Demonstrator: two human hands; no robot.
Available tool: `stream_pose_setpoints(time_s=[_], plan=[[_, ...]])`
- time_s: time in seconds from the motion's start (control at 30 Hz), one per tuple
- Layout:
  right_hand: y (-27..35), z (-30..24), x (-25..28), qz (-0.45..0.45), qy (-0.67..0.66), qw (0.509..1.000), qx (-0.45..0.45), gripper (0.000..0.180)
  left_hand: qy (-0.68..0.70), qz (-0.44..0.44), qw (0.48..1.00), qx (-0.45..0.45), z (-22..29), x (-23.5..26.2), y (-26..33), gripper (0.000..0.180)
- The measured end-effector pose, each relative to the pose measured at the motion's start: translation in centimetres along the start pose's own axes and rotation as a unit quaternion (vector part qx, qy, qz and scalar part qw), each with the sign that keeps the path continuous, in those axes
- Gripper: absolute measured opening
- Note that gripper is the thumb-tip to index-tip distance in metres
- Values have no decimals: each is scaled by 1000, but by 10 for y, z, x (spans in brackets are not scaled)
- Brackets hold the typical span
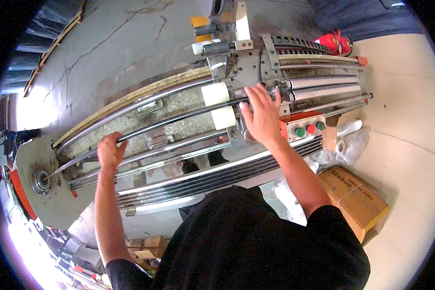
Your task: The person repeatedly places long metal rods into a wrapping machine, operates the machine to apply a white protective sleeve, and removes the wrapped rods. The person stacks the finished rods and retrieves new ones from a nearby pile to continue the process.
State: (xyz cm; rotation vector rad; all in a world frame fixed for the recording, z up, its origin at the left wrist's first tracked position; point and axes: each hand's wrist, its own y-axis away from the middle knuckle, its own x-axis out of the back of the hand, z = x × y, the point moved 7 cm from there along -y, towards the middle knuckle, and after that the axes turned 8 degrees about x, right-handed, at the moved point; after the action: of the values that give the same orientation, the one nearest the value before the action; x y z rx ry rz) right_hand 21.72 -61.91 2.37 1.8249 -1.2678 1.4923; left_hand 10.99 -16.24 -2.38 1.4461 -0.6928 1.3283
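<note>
A long metal machine bed (179,131), its grey surface worn and stained, stretched across a workshop. Beyond its far edge was a cracked grey floor (125,46); past its right end, a pale floor (411,111). Red cylinders (334,44) stood near the far right corner, and a cardboard box (353,198) sat off the near right corner.

A slender, straight rod (179,118) ran lengthwise over the bed, between its long edges; the fisheye view bent it slightly. Its long axis followed the bed's length. The left, silvery stretch pointed toward a round metal fitting (42,182) on the plate at the bed's left end; the dark stretch led right, across a white roller (218,106), toward the carriage (246,67).

The person's left hand (112,151) was curled around the rod, toward the bed's left end. The right hand (262,116) was spread wide by the carriage, over the rod's right part; whether it touched the rod could not be told. A control box (289,130) with green and red buttons stood just right of that hand, toward the near edge.
</note>
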Motion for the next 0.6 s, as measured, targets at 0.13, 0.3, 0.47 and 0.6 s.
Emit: stream_pose_setpoints(time_s=[0.13,0.3,0.47,0.6], plan=[[-58,34,-37,-44,-215,969,-110,43,-45,-33,994,93,-90,0,-4,23],[-95,41,-101,-177,-429,842,-274,37,-56,-81,985,144,-98,2,-3,30],[-90,57,-149,-162,-457,836,-256,41,-22,-48,997,61,-32,-11,2,38],[-88,56,-149,-239,-407,845,-253,45,-4,-47,999,12,35,-22,4,38]])
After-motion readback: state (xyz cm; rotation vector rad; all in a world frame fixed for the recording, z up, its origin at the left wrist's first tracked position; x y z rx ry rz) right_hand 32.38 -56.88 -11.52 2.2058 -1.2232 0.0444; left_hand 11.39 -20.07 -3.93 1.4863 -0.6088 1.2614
